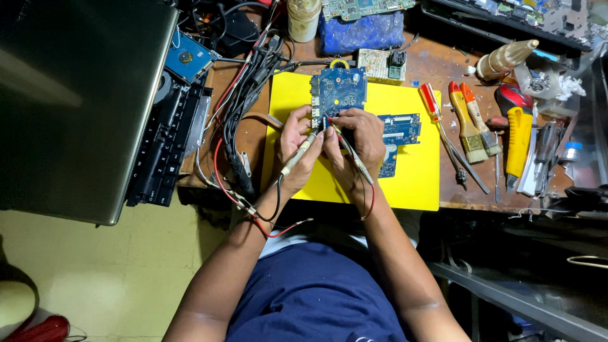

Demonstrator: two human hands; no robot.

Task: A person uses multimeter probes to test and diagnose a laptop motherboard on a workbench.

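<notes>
A person in a dark blue shirt is sitting at a cluttered wooden workbench, seen from above. In the upper middle of the frame a yellow mat point(411, 183) is lying on the bench, and a blue circuit board point(339, 88) is resting on its upper part.

The left hand point(296, 149) is gripping a pale test probe point(299, 154) like a pen, its tip pointing up toward the lower edge of the board. The right hand point(360, 140) is pinching a second test probe point(356, 159) in the same way, its tip meeting the board just beside the first. The two hands are touching each other over the mat. Red and black leads point(266, 215) are trailing from the probes down toward the person's lap.

A smaller blue board point(399, 130) is lying on the mat just right of the right hand. To the right of the mat, a red-handled screwdriver point(432, 102), two paintbrushes point(472, 123) and a yellow and red tool point(518, 136) are lying on the bench. At the left of the frame an open laptop point(82, 107) is sitting with a bundle of cables point(250, 82) between it and the mat.
</notes>
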